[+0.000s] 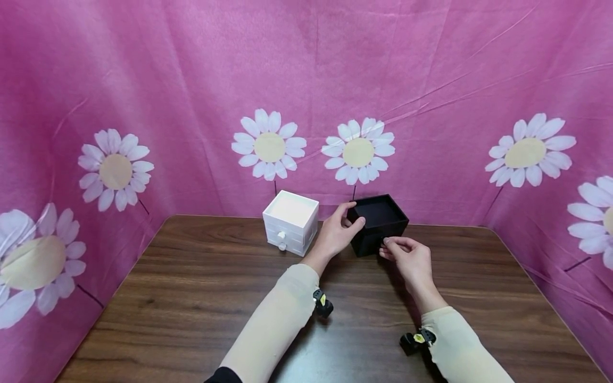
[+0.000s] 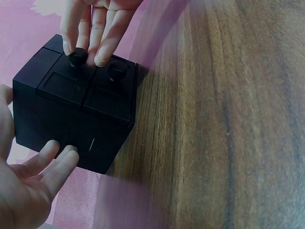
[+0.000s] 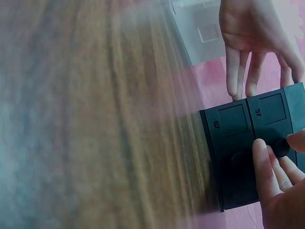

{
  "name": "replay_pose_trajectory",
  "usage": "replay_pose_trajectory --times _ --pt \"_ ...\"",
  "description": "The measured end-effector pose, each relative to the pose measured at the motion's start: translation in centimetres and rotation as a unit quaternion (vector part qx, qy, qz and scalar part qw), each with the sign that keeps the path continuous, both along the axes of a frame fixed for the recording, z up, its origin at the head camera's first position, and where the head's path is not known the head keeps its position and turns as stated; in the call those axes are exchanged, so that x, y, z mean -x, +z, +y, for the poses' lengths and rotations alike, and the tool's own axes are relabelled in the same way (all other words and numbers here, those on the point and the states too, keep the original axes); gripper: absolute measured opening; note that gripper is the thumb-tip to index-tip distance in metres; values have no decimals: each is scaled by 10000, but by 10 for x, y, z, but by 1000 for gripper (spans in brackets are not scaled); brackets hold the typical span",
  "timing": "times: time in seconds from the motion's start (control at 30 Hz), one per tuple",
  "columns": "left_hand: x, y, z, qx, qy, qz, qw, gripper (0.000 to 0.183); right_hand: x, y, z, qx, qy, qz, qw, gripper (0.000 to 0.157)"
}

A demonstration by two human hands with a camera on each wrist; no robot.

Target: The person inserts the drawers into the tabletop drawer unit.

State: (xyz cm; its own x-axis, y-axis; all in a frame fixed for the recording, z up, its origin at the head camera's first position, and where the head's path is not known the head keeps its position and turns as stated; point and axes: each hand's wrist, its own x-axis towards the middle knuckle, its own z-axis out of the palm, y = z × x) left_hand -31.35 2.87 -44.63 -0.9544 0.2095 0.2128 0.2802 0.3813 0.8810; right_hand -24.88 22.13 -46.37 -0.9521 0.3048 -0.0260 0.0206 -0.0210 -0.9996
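Observation:
A small black drawer box (image 1: 378, 213) stands near the table's far edge, its two drawers facing me. My left hand (image 1: 335, 231) holds its left side, thumb over the top rim and fingertips (image 2: 69, 160) against the side wall. At the front, my right hand (image 1: 412, 260) pinches the upper knob (image 2: 77, 56) between thumb and fingers. Below that sits the lower knob (image 2: 117, 71), free of the thumb's grip. Both drawers look flush with the front in the left wrist view. The box's top is a shallow recessed tray.
Left of the black box stands a similar white drawer box (image 1: 289, 221) with two white knobs. Both boxes rest on a brown wooden table (image 1: 191, 319). Behind it hangs a pink cloth (image 1: 311, 64) printed with daisies, close to the boxes' backs.

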Motion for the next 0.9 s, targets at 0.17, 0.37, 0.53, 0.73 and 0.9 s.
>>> replay_pose_trajectory --times 0.17,0.37,0.53,0.73,0.9 --pt "0 0 0 -12 -4 11 10000 52 2 -2 1 -16 21 -74 10000 28" --pt "0 0 -2 -56 -46 21 10000 53 4 -3 0 74 -36 -55 10000 29" --pt "1 -2 -2 -5 -47 76 10000 53 2 -3 0 98 41 -65 9999 30" --pt "2 -5 -1 107 -69 89 9999 54 -5 0 0 172 151 -64 9997 33" --pt "0 -1 -3 110 -114 -20 9999 56 -14 2 4 -21 259 -211 9994 39"
